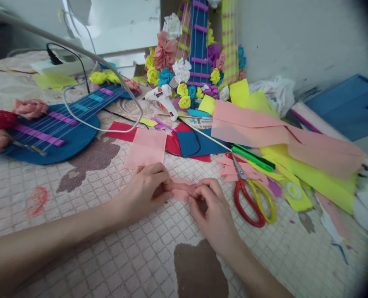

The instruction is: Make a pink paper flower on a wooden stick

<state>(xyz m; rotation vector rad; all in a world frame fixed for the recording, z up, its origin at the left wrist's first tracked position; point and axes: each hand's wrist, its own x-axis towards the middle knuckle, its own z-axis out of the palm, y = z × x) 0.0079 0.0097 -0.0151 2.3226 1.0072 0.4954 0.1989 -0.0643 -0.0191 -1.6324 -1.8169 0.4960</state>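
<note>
Both my hands rest on a quilted cloth (115, 248) and pinch one narrow pink paper strip (181, 189) between them. My left hand (145, 188) grips its left end with curled fingers. My right hand (210, 211) is closed on its right end. A square pink paper sheet (146, 150) lies just beyond my left hand. Red and yellow handled scissors (251, 196) lie shut to the right of my right hand, on pink paper scraps (233, 169).
A white glue gun (162, 99) stands behind the papers, its cable looping left. A blue paper guitar (58, 124) with pink roses lies at left. A flower-covered guitar model (199, 54) stands at the back. Large pink (280, 132) and yellow sheets (314, 174) and a green pen (254, 159) lie right.
</note>
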